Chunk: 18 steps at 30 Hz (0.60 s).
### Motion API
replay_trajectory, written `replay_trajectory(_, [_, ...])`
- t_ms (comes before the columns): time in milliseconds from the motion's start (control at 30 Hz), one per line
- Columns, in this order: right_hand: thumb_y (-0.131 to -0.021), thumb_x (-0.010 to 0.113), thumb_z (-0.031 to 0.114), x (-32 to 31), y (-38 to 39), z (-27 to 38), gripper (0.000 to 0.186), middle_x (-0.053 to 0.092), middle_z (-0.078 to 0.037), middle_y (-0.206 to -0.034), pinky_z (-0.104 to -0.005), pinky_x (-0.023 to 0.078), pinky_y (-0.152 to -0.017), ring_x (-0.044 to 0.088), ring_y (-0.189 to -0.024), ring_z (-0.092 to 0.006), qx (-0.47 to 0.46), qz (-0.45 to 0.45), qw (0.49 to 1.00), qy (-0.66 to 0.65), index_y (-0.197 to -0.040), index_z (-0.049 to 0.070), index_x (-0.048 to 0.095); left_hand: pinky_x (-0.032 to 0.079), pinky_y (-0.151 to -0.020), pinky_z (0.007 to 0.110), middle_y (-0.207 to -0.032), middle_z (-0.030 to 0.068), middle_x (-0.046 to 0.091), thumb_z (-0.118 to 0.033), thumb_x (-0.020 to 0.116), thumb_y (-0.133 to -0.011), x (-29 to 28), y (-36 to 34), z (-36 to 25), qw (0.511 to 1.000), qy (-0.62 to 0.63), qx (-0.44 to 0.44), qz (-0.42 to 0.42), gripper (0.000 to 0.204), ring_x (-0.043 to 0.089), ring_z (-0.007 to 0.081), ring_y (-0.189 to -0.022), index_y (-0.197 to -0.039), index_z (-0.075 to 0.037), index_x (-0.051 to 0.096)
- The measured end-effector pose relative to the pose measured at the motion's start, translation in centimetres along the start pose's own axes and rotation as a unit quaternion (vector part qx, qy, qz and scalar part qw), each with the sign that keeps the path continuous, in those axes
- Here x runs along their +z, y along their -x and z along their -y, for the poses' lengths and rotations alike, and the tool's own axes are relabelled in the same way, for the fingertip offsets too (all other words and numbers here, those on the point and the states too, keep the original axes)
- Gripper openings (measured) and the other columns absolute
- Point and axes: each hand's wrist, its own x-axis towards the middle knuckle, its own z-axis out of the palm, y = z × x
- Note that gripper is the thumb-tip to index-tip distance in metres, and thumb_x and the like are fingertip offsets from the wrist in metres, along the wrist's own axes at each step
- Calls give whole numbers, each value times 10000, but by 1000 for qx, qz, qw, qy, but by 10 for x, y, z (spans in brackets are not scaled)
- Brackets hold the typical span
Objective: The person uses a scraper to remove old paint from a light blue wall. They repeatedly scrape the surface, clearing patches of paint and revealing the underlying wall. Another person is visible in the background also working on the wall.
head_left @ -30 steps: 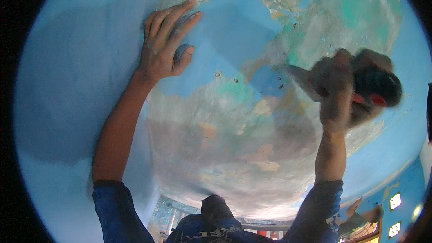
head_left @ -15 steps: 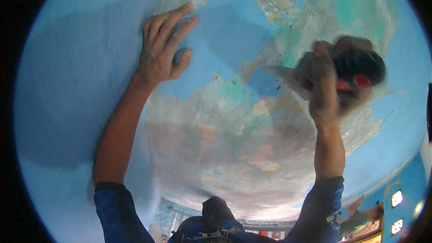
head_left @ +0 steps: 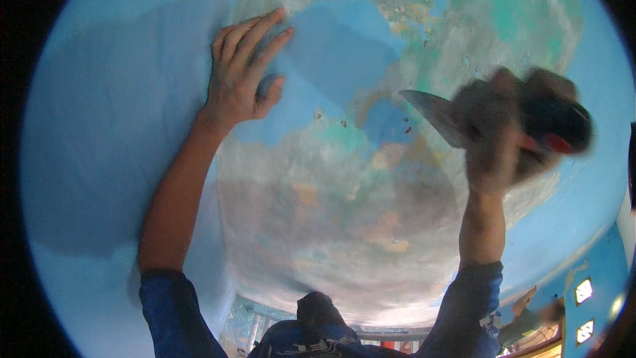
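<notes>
A wall (head_left: pixel 305 225) fills most of the view, its blue paint gone in wide patches that bare grey plaster with green and tan spots. My left hand (head_left: pixel 238 73) lies on it at the upper left, fingers stretched out, holding nothing. On the right, my right hand (head_left: pixel 497 132) is wrapped around a putty knife (head_left: pixel 434 114) with a black and red handle. The pointed corner of its metal blade faces left, towards a small remaining patch of blue paint. Motion blurs this hand and handle; whether the blade touches the wall cannot be made out.
A smooth blue wall surface (head_left: pixel 99 159) stands close on the left, with a dark shadow across it. Past my right sleeve, at the lower right, a blurred person (head_left: pixel 530 323) shows near small bright openings (head_left: pixel 583 291). Pale rails (head_left: pixel 255 328) appear at the bottom.
My right hand has shifted right and slightly down with the putty knife, and the blade shows more sharply. My left hand stays nearly in place.
</notes>
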Motion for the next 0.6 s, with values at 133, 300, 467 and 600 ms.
replay_trajectory(133, [-870,671,-30,18,-8,-8,176,574,-4,-775,-249,453,-494,540,-592,-67,-88,38,992,85,-975,65,568,286,-1098,477,-1485,94,472,-402,444,-988,3,0,-4,1000,12,-8,-25,488,441,277,-1320,-1389,-138,535])
replay_trajectory(300, [-998,489,145,-3,11,0,132,606,-35,-835,-253,475,-654,561,-724,-98,95,54,994,3,-1060,58,567,270,-1100,491,-1482,135,470,-427,425,-995,2,4,-6,1000,10,-8,-13,516,426,306,-1328,-1372,-94,541])
replay_trajectory(467, [-957,571,64,13,9,-3,40,572,-41,-797,-265,469,-523,565,-611,-108,-20,2,997,75,-992,61,552,270,-1098,486,-1483,130,469,-417,437,-992,1,7,-10,1000,1,2,1,514,409,298,-1342,-1379,-94,536])
replay_trajectory(600, [-950,573,94,4,1,17,65,535,-35,-713,-270,466,-543,536,-600,-116,121,10,991,-51,-980,66,522,266,-1100,488,-1486,124,467,-405,443,-990,2,5,-7,1000,2,6,-8,509,408,300,-1342,-1383,-94,534])
